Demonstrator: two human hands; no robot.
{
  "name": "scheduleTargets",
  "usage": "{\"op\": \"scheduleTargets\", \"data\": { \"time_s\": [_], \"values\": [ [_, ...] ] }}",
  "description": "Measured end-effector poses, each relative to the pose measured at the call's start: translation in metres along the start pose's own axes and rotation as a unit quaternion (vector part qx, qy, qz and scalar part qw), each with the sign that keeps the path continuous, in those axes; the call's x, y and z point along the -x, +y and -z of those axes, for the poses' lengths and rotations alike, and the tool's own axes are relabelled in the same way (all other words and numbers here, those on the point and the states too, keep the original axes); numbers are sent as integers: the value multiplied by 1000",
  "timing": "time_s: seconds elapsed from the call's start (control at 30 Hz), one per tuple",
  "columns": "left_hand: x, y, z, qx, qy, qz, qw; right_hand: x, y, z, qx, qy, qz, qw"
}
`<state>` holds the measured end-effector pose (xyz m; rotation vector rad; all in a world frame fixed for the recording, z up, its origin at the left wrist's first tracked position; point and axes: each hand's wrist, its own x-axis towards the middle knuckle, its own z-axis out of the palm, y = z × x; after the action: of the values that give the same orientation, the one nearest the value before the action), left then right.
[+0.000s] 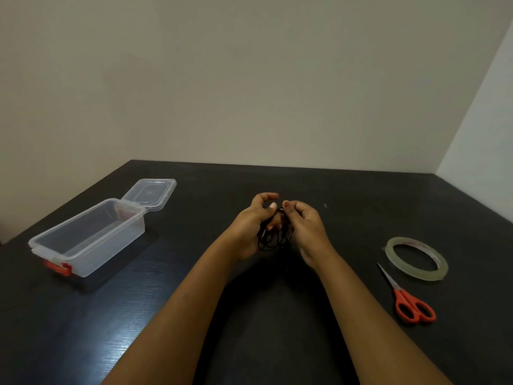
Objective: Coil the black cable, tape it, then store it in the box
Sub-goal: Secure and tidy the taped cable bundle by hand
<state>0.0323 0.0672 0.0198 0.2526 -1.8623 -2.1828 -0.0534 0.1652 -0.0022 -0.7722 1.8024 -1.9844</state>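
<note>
between the 2 hands, above the middle of the desk, hangs the black cable, bunched in loose loops. the left hand cups the bundle, fingers curled around it; the right hand pinches what looks like a strand at the top. the tape roll and scissors lie well off to the right, nearer the right hand. the open box sits far left, with bare desk between.
</note>
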Motion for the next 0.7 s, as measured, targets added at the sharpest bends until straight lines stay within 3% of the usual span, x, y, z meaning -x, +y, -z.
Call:
{"op": "scheduleTargets", "data": {
  "time_s": [0.13, 0.27, 0.43, 0.7],
  "values": [
    [3, 2, -3, 100, -38, 17, 994, 6, -5, -11, -83, -19, -48, 995],
    [5, 6, -6, 124, -58, 20, 990, 9, -6, -17, -140, -21, -70, 987],
    [7, 7, -5, 195, -62, 4, 979, 12, -9, -19, -242, -87, -79, 963],
    [3, 8, 2, 292, -30, -30, 956, 7, -8, -13, -167, -127, -60, 976]
  ]
}}
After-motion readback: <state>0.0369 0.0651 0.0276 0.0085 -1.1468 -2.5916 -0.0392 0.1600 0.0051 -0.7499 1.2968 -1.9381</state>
